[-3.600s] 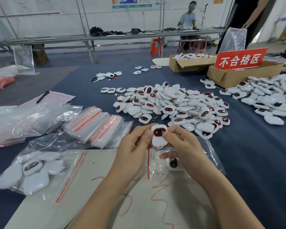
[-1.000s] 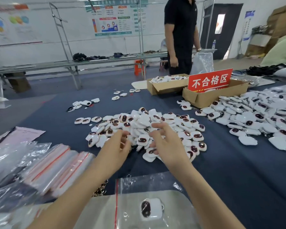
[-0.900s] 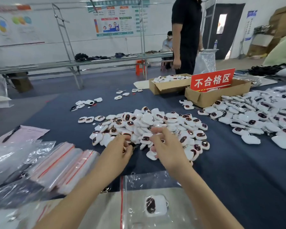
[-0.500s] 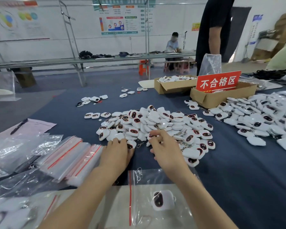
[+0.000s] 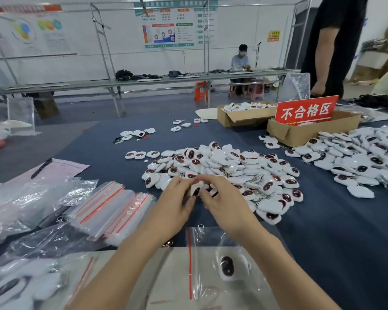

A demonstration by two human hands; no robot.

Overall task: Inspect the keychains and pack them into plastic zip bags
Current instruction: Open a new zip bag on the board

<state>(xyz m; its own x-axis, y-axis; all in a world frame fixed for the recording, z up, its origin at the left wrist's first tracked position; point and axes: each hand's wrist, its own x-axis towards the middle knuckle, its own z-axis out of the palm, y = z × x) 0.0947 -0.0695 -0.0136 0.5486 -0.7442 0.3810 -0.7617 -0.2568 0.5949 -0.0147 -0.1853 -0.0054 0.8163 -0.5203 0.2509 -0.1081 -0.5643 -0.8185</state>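
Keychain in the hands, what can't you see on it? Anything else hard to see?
Head view:
- Keychain: fingers of the left hand and right hand cover most of it; ring hidden.
- Bagged keychains, bottom left: blurred, cut by the edge.
- Box behind the red sign: contents hidden by sign and wall.
- Wall posters: text too small.

Two heaps of keychains lie on the surface (image 5: 323, 220): a middle heap (image 5: 233, 166) and a right heap (image 5: 356, 159), each too many to count. Three more form a short row (image 5: 140, 155). A single keychain (image 5: 196, 190) is pinched by two hands, the left hand (image 5: 177, 204) and the right hand (image 5: 224, 202). One bagged keychain (image 5: 231, 267) lies in one zip bag (image 5: 211, 249). There are two cardboard boxes, a far box (image 5: 244, 117) and a near box (image 5: 311, 130), one red sign (image 5: 306, 110) and one pen (image 5: 41, 168).
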